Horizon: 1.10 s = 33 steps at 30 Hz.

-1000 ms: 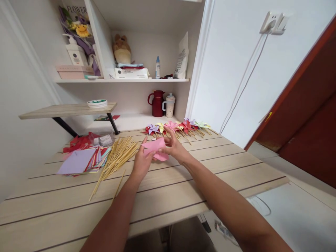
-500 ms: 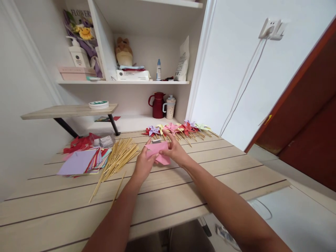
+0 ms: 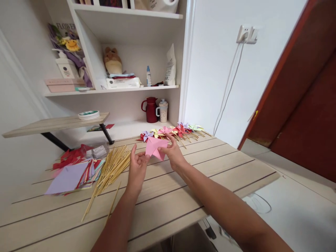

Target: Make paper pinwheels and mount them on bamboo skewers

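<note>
Pink paper sheet, roughly square with cut or folded flaps [image 3: 156, 144], is up between the two hands, above the front-to-back middle of the pale wood table with dark plank lines [image 3: 217, 168]. Right hand [image 3: 173, 151] has it: thumb pressed on the near face at the right, fingers partly curled, index raised beside the right edge; the other fingers are mostly hidden. Left hand [image 3: 137, 167] is about half open, index pointing up, thumb tip at the sheet's lower left edge; can't tell whether it grips or just touches. Behind the sheet, near the back edge of the table: row of paper pinwheels on thin sticks [image 3: 181, 131], in red, pink, yellow, lilac and pale green. Left of the left hand: loose pile of thin tan sticks [image 3: 112, 168], plus one single tan stick [image 3: 113, 202] lying apart, nearer the left forearm. Next to the pile, further left: fanned stack of coloured paper squares [image 3: 67, 177], lilac on top. Crumpled red material [image 3: 69, 155] and a clear plastic packet [image 3: 96, 152] sit just behind the stack. Dark red jug [image 3: 151, 110] and speckled cream cup [image 3: 163, 112] stand side by side at the back.
</note>
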{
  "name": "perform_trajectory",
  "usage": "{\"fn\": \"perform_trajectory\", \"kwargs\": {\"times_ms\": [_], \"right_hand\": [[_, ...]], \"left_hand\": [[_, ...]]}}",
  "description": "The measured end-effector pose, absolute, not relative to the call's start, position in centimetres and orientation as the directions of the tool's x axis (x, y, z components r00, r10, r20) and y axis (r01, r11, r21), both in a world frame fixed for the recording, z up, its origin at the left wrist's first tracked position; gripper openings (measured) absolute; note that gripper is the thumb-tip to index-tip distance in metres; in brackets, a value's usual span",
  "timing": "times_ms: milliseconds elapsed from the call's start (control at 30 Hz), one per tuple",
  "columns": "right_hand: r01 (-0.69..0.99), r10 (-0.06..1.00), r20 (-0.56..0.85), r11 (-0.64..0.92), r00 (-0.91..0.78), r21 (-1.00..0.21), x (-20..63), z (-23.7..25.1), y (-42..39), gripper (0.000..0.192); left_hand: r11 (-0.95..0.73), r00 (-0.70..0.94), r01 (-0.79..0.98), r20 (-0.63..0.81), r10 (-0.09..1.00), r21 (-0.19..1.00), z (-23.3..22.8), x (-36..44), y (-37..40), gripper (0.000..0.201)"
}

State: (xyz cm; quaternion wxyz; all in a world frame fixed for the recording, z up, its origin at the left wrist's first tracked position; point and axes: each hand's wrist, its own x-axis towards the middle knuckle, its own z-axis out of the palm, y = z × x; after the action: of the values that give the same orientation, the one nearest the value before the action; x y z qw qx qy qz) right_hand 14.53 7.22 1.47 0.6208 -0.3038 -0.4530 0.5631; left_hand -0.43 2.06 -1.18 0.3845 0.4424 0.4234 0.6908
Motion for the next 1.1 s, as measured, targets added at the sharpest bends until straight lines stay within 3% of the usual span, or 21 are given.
{"fn": "perform_trajectory", "kwargs": {"times_ms": [167, 300, 400, 600, 900, 1100], "right_hand": [[-0.511, 0.979, 0.195, 0.199, 0.062, -0.836, 14.3, 1.6, 7.3, 0.087], [-0.514, 0.987, 0.160, 0.127, -0.019, -0.848, 13.3, 1.7, 6.0, 0.081], [-0.513, 0.986, 0.144, 0.082, -0.083, -0.854, 12.6, 1.8, 5.1, 0.079], [-0.504, 0.983, 0.155, 0.085, -0.098, -0.859, 12.4, 1.6, 4.8, 0.075], [-0.448, 0.975, 0.160, 0.076, -0.153, -0.891, 13.6, 1.5, 5.9, 0.056], [-0.430, 0.960, 0.196, 0.094, -0.201, -0.898, 14.2, 1.6, 6.2, 0.077]], "left_hand": [[-0.294, -0.250, -0.185, 0.244, 0.937, 0.938, -2.0, 0.9, 2.2, 0.067], [-0.278, -0.193, -0.208, 0.239, 0.952, 0.938, -1.5, 2.4, 1.5, 0.053], [-0.311, -0.246, -0.254, 0.250, 0.937, 0.916, -1.1, 2.6, 1.0, 0.041], [-0.339, -0.364, -0.336, 0.211, 0.907, 0.879, -1.5, 1.7, 1.6, 0.041], [-0.347, -0.389, -0.304, 0.217, 0.896, 0.887, -0.9, 0.7, 1.5, 0.033], [-0.326, -0.378, -0.252, 0.218, 0.900, 0.911, -0.9, 0.8, 1.5, 0.032]]}}
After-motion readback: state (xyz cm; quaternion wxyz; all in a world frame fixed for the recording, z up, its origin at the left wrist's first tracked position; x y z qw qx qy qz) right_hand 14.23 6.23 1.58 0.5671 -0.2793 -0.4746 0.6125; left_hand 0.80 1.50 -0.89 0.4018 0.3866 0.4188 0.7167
